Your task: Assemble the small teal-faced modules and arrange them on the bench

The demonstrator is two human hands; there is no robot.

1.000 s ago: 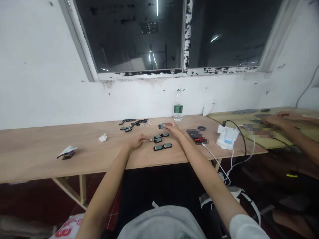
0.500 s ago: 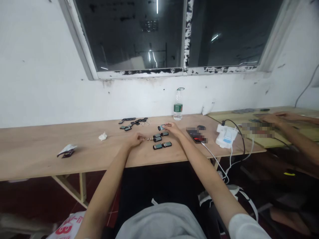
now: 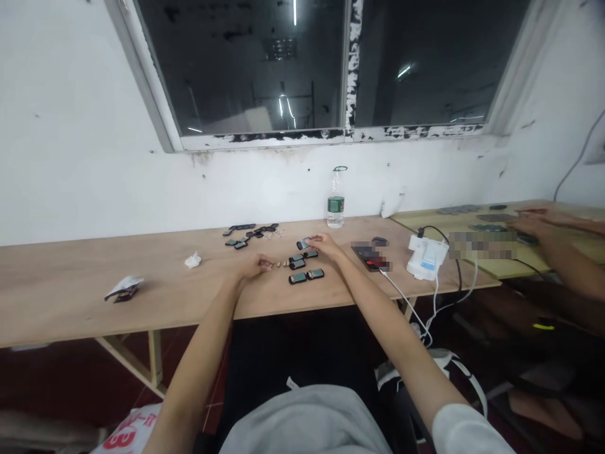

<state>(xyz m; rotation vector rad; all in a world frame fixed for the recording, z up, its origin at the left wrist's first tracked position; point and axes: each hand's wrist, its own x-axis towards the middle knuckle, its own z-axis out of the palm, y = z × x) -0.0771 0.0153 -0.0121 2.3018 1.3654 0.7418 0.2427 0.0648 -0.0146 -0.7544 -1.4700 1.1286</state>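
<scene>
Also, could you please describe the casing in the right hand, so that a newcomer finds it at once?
Under the window, on the brown wooden table, find the clear bottle with the green label. Nearer and to its left, the right hand holds a small black casing with a grey-green face. Similar casings lie nearer the person; only this one is in that hand.

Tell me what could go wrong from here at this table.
The left hand could scatter the small tan pieces beside it. The black-rimmed grey rectangular piece might slip from the right hand onto similar pieces close by. The thin white cable hanging off the wooden table could snag, perhaps dragging the dark flat device.
</scene>
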